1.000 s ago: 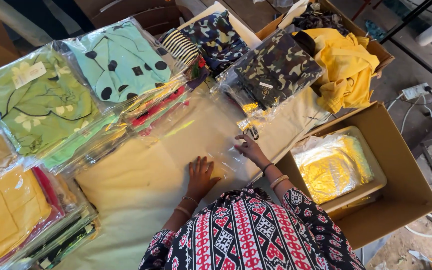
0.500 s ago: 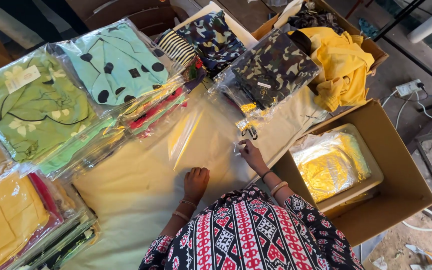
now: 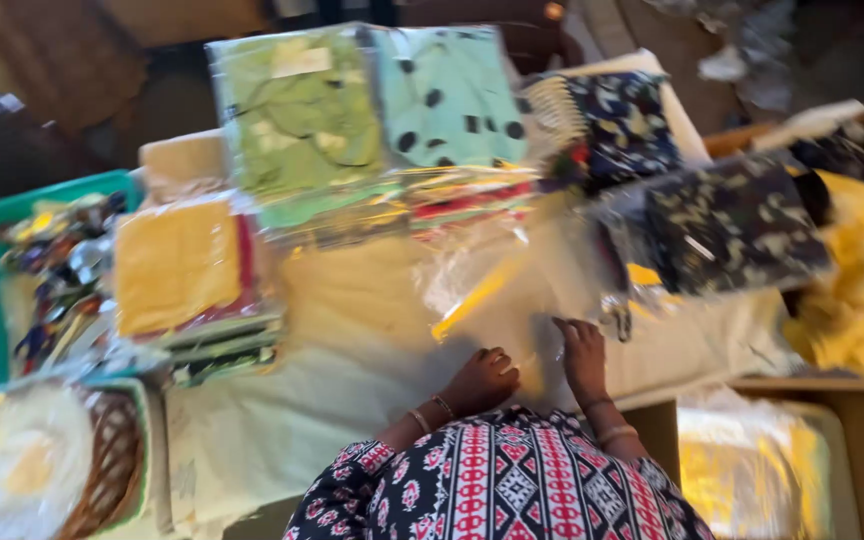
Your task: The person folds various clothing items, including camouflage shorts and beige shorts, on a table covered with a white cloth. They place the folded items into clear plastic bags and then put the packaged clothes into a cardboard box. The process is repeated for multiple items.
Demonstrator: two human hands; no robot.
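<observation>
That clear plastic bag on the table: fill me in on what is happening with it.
A person in a patterned top presses both hands on a clear plastic bag that lies flat on the cloth-covered table. The left hand is curled at its near edge and the right hand lies flat beside it. Bagged folded garments are stacked behind. The picture is blurred, so finer detail is unclear.

The whole view is smeared by motion blur, so prints on the bagged clothes and the edges of the hands are soft. Bright, even light falls on the table [image 3: 352, 400], with white glare on the clear plastic bag [image 3: 512, 290] near its middle. The far edge and top corners sink into dim shadow.
</observation>
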